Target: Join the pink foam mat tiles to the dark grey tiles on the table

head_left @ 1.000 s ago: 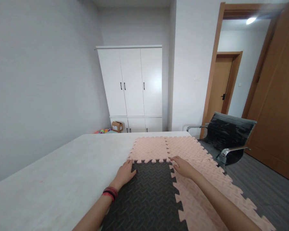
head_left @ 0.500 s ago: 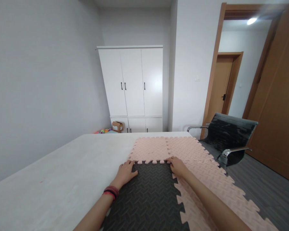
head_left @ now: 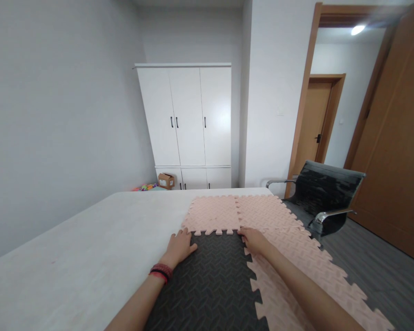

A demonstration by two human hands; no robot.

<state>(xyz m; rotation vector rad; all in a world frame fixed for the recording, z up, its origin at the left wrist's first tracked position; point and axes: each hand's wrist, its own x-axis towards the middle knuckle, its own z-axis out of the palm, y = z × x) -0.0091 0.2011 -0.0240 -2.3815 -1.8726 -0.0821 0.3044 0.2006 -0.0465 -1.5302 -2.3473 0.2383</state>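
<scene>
From the head view, the left hand point(head_left: 179, 247) lies flat, grip spread and holding nothing, on the far left corner of the dark grey foam mat point(head_left: 210, 280), which sits on the white table point(head_left: 89, 248). The right hand point(head_left: 255, 240) presses open-palmed on the mat's far right corner, where its teeth meet the pink foam mats point(head_left: 262, 211); a black chair point(head_left: 327, 193) stands beside the table

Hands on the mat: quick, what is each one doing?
Left hand: open, flat on the dark mat.
Right hand: open, pressing the same mat's far corner.
</scene>
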